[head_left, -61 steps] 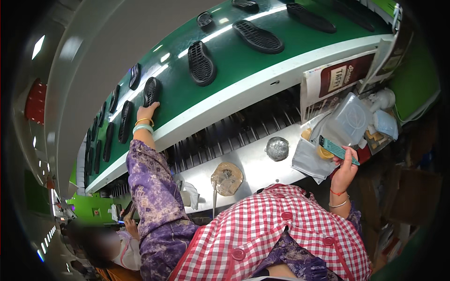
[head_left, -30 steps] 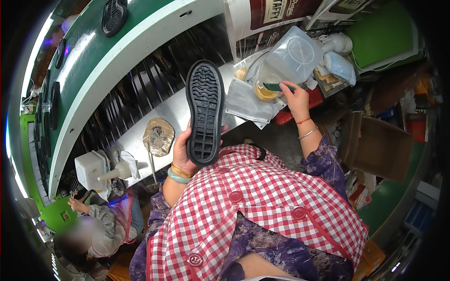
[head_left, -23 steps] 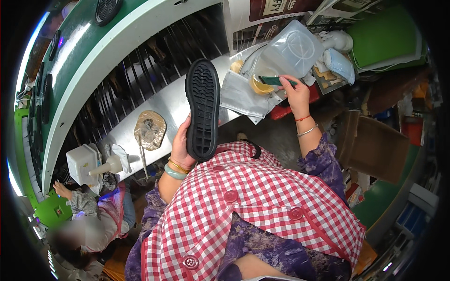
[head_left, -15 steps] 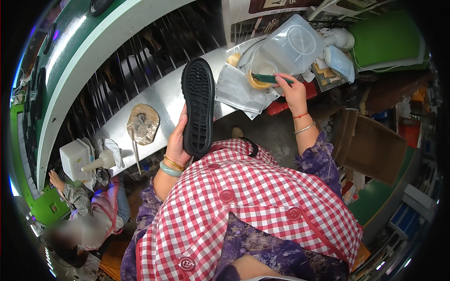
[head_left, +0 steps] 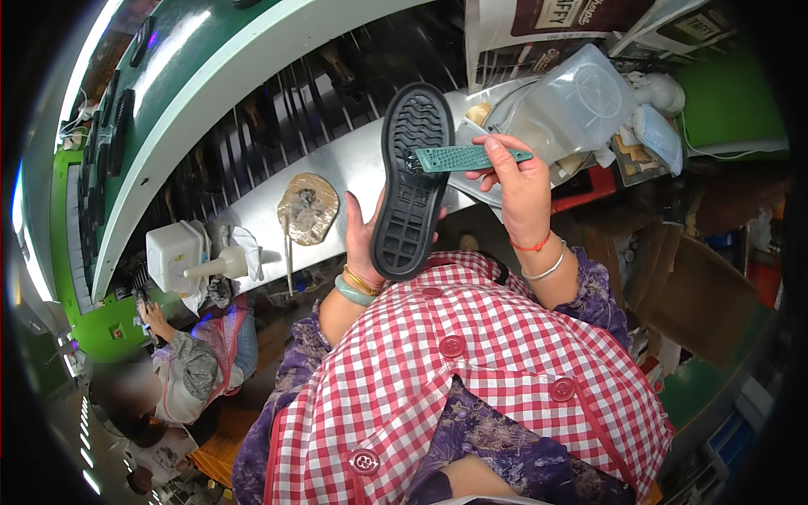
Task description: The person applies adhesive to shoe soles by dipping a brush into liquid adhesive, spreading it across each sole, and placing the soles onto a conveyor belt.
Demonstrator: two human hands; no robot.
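A black rubber shoe sole [head_left: 410, 220] stands nearly upright before me, its grooved tread side facing me. From behind and along its lower left edge, my left hand [head_left: 362, 242] supports it, thumb out to the side and most fingers hidden. My right hand [head_left: 523, 187] pinches a green brush [head_left: 459, 158] with a flat, textured handle. The brush's dark bristle end lies against the middle of the sole, where the tread pattern changes.
Beyond the sole runs a metal ledge [head_left: 261, 202] with a brown wrapped disc [head_left: 308, 207], a white squeeze bottle [head_left: 225, 263] and a white container [head_left: 175, 257]. A clear plastic tub [head_left: 593, 97] lies at right. Cardboard [head_left: 694, 290] stands lower right; a co-worker [head_left: 198, 370] is at left.
My right hand has brought the brush from the yellowish cup beside the clear tub leftward onto the sole. The sole has tilted slightly, and the whole view has shifted.
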